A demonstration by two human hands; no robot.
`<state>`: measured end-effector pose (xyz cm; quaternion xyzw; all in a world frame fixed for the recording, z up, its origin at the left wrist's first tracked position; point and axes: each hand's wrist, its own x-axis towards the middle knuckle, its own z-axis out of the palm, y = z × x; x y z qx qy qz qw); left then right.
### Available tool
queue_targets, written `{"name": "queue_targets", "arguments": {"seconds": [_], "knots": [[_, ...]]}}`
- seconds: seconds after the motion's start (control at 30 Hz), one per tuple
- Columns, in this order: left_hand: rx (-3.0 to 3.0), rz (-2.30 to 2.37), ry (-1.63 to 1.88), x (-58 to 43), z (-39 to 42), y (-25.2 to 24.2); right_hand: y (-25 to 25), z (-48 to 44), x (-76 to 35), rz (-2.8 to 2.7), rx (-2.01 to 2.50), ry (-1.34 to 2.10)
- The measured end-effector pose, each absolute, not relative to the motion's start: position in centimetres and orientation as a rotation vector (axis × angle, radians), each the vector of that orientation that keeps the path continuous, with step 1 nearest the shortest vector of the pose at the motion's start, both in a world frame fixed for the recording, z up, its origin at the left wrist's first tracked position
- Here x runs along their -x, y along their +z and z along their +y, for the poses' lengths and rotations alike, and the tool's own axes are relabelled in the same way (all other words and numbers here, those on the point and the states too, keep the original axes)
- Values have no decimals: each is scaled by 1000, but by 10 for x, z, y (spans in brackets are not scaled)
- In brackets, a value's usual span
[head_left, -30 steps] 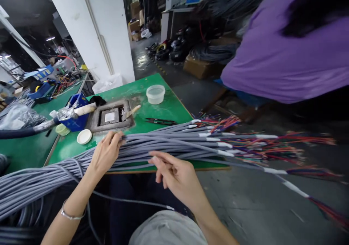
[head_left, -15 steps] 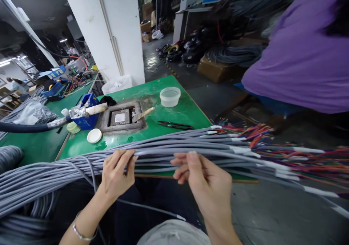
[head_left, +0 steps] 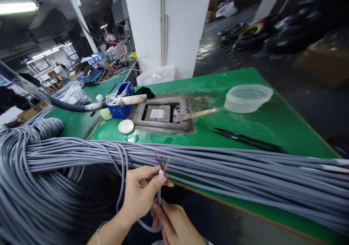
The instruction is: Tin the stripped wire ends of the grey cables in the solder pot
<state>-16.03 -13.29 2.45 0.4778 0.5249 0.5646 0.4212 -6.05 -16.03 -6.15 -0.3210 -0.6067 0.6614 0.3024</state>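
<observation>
My left hand point(head_left: 143, 190) pinches a grey cable point(head_left: 159, 194) just below its end. From a white sleeve at that end, several thin coloured wires point(head_left: 163, 162) fan upward. Lower on the same cable, my right hand point(head_left: 174, 219) has its fingers closed around it, partly hidden by the left hand. The cable loops down beneath both hands. Behind them a thick bundle of grey cables point(head_left: 218, 168) lies across the front of the green table point(head_left: 207, 81).
A solder pot point(head_left: 163, 115) is set in the table, with a scraper point(head_left: 196, 114) across its rim. Around it are a blue bin point(head_left: 121, 106), a white lid point(head_left: 125, 126), a clear plastic tub point(head_left: 247, 99) and black tweezers point(head_left: 248, 140). Coiled cables point(head_left: 24, 186) hang at left.
My view has turned right to left, away from the person in purple. My hands have left the bundle and come together on one cable end, held upright.
</observation>
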Motion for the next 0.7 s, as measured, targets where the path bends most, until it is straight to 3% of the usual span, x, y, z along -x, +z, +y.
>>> {"name": "queue_targets", "arguments": {"seconds": [0.13,0.4,0.7], "knots": [[-1009,1339,1495,152,-133,20,-60,-149,51,-1781,782,1646],[-854,1434,1417,146,-140,13,-1,-119,10,-1578,866,665],[-849,1446,1399,141,-146,7,-3,-120,18,-1458,984,557]]}}
